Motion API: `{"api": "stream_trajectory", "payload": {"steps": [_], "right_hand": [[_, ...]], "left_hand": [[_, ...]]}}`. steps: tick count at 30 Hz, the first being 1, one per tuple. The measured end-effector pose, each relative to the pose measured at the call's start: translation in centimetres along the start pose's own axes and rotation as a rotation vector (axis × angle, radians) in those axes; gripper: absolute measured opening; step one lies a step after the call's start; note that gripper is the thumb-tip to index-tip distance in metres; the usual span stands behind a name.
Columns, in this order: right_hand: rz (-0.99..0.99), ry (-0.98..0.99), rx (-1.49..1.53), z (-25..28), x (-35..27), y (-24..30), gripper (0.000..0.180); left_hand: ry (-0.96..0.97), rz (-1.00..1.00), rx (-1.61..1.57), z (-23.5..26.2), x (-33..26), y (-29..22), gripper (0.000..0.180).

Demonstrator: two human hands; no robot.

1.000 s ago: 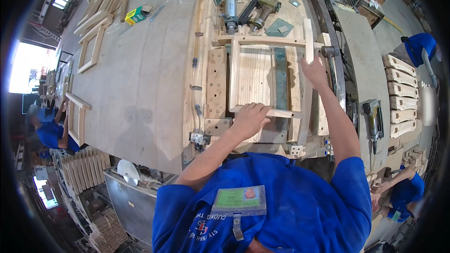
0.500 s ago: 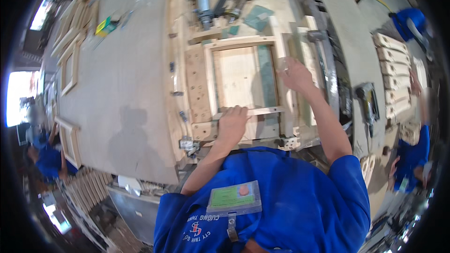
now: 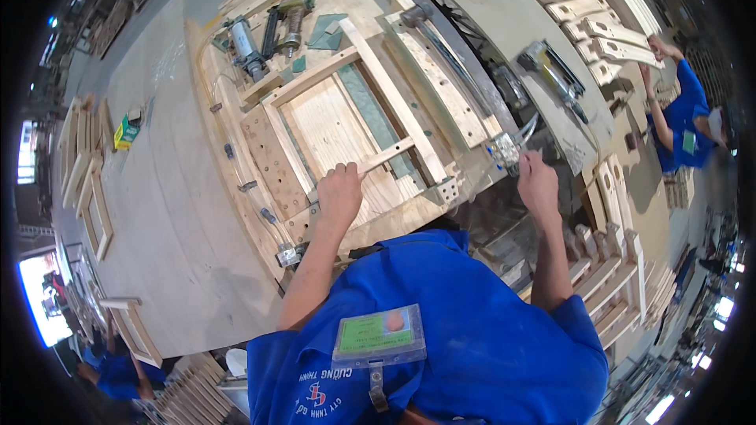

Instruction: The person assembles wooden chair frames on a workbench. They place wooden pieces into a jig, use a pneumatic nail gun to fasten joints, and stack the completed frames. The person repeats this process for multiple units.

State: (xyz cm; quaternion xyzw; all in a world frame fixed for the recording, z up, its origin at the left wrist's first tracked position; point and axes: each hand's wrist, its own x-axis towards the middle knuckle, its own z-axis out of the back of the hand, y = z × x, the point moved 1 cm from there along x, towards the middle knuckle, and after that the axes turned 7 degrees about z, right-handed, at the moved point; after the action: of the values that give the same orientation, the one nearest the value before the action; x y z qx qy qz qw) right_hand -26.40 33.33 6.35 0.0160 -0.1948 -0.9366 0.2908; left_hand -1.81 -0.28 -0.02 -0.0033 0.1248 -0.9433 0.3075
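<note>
My left hand (image 3: 340, 195) is closed over the left end of the near rail of a pale wooden frame (image 3: 387, 156). The frame lies in a wooden jig (image 3: 268, 161), around a light board (image 3: 327, 122). A longer wooden strip (image 3: 394, 102) runs along the frame's right side. My right hand (image 3: 539, 186) is closed in a fist beside a metal valve-like fitting (image 3: 502, 151) with a curved lever (image 3: 529, 127), at the jig's near right corner. Whether its fingers grip part of that fitting is hidden.
Two nail guns (image 3: 246, 46) (image 3: 291, 22) lie at the jig's far end, and a hammer (image 3: 417, 17) on its right. Another power tool (image 3: 553, 71) rests on the right-hand table. A co-worker (image 3: 683, 122) handles slotted wooden pieces (image 3: 579, 12) there. Small frames (image 3: 96, 205) stand at left.
My right hand has left the frame's right side and come nearer and right, to the metal fitting. My left hand stays on the near rail. The whole view has turned.
</note>
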Motion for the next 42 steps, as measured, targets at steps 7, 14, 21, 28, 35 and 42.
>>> {"api": "stream_trajectory", "payload": {"steps": [7,14,21,28,35,42], "right_hand": [[0.040,-0.144,0.028,-1.5,0.1,1.7,0.020],[0.050,-0.212,0.207,-2.0,-3.3,3.6,0.023],[-0.029,-0.287,0.497,-2.2,-11.9,6.5,0.035],[-0.069,0.020,0.647,-7.3,-29.7,5.0,0.033],[-0.605,0.420,0.251,-12.7,-50.9,-3.0,0.060],[-0.829,0.155,-0.247,-9.9,-58.1,-9.8,0.067]], "left_hand": [[-0.008,-0.072,0.113,-0.6,0.3,0.5,0.023],[-0.054,-0.158,0.121,-0.6,0.6,0.3,0.014],[-0.046,-0.146,0.132,-1.4,0.4,0.2,0.023],[-0.030,-0.128,0.145,-2.2,0.3,-1.4,0.030],[-0.059,-0.120,0.262,-2.4,1.2,1.2,0.035],[0.003,-0.111,0.438,0.4,-0.9,-2.8,0.035]]}}
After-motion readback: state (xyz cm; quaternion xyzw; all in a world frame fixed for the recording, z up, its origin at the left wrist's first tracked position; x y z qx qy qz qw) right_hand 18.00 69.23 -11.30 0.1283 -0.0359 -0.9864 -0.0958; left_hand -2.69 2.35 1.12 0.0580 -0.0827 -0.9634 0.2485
